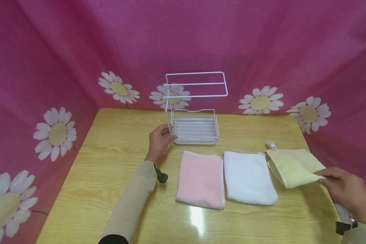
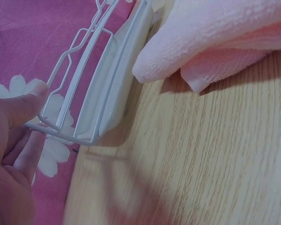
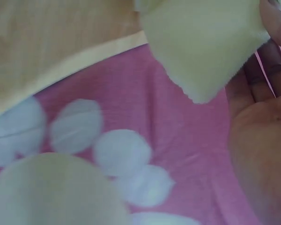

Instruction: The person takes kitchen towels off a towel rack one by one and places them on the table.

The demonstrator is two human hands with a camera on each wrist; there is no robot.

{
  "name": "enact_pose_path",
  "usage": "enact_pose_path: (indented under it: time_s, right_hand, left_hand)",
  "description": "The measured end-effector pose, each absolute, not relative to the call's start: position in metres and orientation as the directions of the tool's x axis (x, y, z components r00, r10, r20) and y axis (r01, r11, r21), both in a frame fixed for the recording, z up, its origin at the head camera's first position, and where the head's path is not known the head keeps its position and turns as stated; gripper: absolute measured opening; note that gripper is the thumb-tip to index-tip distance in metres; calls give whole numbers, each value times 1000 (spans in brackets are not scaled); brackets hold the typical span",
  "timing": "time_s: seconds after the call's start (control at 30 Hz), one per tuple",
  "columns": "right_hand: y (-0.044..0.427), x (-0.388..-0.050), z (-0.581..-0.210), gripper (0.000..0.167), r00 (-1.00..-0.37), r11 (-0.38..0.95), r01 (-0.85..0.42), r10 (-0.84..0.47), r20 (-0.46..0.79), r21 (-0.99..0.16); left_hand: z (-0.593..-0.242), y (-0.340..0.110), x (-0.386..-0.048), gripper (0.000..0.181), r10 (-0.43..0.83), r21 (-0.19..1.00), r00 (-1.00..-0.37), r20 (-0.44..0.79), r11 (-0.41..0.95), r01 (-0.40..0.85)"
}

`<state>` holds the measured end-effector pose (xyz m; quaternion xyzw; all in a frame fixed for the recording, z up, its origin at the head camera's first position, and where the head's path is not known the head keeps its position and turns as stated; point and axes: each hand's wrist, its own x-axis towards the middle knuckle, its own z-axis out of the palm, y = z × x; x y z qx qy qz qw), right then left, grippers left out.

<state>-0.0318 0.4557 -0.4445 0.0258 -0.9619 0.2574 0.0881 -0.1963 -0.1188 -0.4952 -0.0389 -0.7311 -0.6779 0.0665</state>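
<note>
A white wire rack (image 1: 195, 127) with a tray at its base and a raised wire frame on top stands at the back of the table. At its left side my left hand (image 1: 160, 140) grips the lower wire between thumb and fingers, as the left wrist view shows on the rack (image 2: 100, 93). Off to the right, my right hand (image 1: 347, 191) pinches a corner of a folded yellow towel (image 1: 296, 166), which is partly raised and tilted. In the right wrist view, the yellow towel (image 3: 201, 47) hangs from the fingers near the table edge.
A folded pink towel (image 1: 201, 179) and a folded white towel (image 1: 248, 178) lie side by side on the wooden table (image 1: 116, 149), in front of the rack. A pink curtain (image 1: 195, 37) with daisies surrounds the back and sides.
</note>
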Motion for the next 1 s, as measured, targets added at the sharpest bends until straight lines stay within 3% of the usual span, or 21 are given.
enact_pose_path:
  time_s: [0.17,0.4,0.5,0.67,1.0]
  right_hand:
    - [457,-18,-466,16,-994,837,-68,-13,105,-544]
    - [454,-9,-493,24,-992,754,-122,-69,106,-645]
    - [456,-5,-499,21,-996,805,-87,-68,56,-587]
    - [457,-2,-508,24,-991,879,-132,-113,70,-458]
    - [451,-3,-512,28,-983,848,-181,-163,80,-497]
  left_hand:
    - [-490,-119,-193,36,-31,984,-986,162,83,159]
    - [-496,-120,-195,38,-38,980,-981,189,72,186]
    - [-496,-120,-195,38,-36,979,-980,197,67,194]
    - [-497,-121,-196,37,-32,980,-981,189,70,186]
    - [-497,-122,-196,38,-32,983,-984,173,71,170]
